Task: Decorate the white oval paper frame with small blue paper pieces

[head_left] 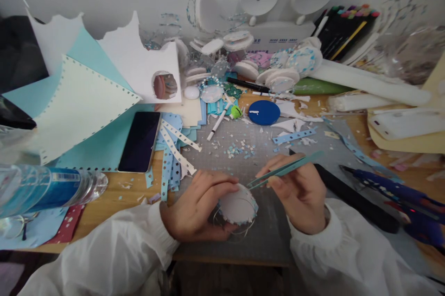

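The left hand (203, 203) is closed around a white disc (239, 208) over the near part of the grey cutting mat (273, 240), fingers on top of its far edge and thumb underneath. Small pale-blue and white bits run along the disc's rim, and thin strands (247, 232) loop out at its near side. Whether the disc also rests on the mat, I cannot tell.

The right hand (299, 194) grips green tweezers (292, 166) between thumb and fingers, their tips just at the disc's rim (too small to see whether they pinch anything). The step looks like fine work on that edge. To do it well, hold the disc firmly but lightly, so the strands are not crushed, and turn it toward the tweezers rather than stretching the wrist. Bring the tips in low, squeeze gently, press each bit flat, then release without dragging its neighbours.

Loose tiny shapes (239, 149) lie scattered mid-mat, beyond the hands and within easy reach; picking one at a time would suit. A blue disc (264, 112) sits at the mat's far side. Toward the mat's right side lies a glue gun (403, 194) with a red light showing (best treated as hot), so mind the right sleeve (347, 240).
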Demonstrator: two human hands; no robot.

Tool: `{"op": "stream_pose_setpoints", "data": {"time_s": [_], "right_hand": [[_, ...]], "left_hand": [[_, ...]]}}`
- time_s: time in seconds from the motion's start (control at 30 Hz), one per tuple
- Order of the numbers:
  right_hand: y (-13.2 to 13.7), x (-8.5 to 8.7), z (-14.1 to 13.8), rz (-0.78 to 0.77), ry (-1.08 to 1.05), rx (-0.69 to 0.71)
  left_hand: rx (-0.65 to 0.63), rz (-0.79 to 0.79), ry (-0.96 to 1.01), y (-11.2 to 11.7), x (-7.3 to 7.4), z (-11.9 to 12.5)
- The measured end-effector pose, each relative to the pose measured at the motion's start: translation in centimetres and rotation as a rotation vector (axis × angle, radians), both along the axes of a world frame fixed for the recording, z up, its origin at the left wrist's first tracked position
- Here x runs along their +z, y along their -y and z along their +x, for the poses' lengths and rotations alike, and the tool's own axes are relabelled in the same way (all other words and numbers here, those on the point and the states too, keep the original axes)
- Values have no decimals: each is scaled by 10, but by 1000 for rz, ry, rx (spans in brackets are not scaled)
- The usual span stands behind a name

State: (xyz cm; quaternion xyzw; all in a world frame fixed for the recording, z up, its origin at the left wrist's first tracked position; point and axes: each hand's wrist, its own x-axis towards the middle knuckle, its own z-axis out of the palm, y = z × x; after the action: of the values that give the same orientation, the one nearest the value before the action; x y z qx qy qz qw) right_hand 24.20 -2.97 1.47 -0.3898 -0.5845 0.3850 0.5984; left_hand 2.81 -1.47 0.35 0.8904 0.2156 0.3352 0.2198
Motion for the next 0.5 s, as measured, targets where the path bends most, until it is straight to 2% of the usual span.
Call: {"op": "stream_pose_setpoints", "data": {"time_s": [0.13, 0.33, 0.5], "right_hand": [[0, 1, 0, -8, -11, -3], [2, -1, -2, 76, 49, 43], [-1, -3, -1, 85, 18, -76]], "left_hand": [[-3, -4, -6, 0, 2, -1], [9, -6, -2, -1, 4, 0], [8, -39, 15, -1, 6, 1]]}}
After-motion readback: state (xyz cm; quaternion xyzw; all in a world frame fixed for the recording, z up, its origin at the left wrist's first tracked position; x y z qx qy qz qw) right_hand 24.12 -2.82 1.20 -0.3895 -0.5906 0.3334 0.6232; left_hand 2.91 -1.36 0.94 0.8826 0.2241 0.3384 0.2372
